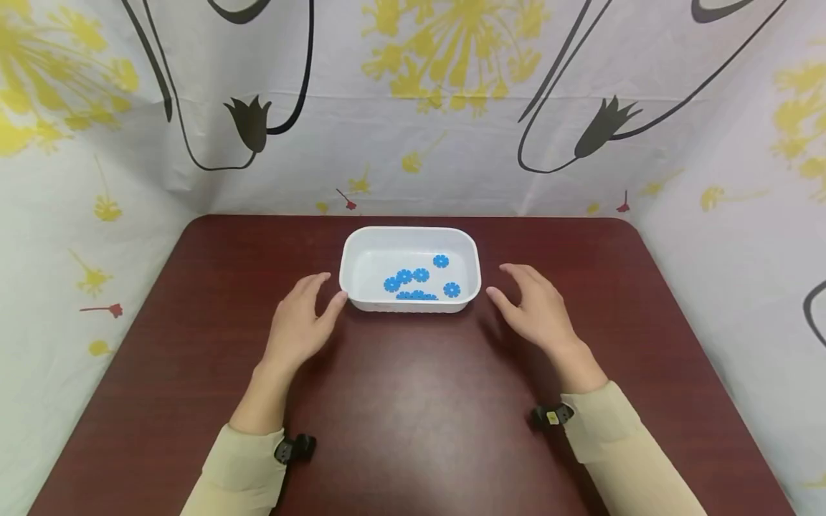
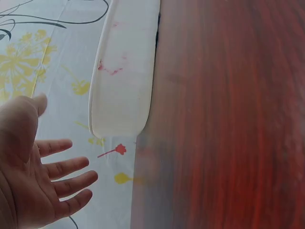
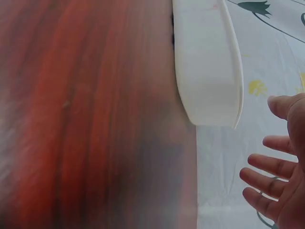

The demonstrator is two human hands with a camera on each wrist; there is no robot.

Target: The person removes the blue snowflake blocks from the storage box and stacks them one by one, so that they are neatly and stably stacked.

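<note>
A white plastic tub stands toward the far side of the table in the head view, with several blue flower-shaped pieces lying inside. My left hand is at the tub's left end, fingers spread and holding nothing; its thumb tip overlaps the rim in this view. On the other side my right hand hovers a little apart from the tub's right end, fingers relaxed, palm turned inward. Both wrist views show the tub's outer wall beyond the loose fingers.
The dark red-brown table runs up to a white cloth backdrop with yellow and black flower prints. A small black device is strapped at the left wrist, another black device at the right.
</note>
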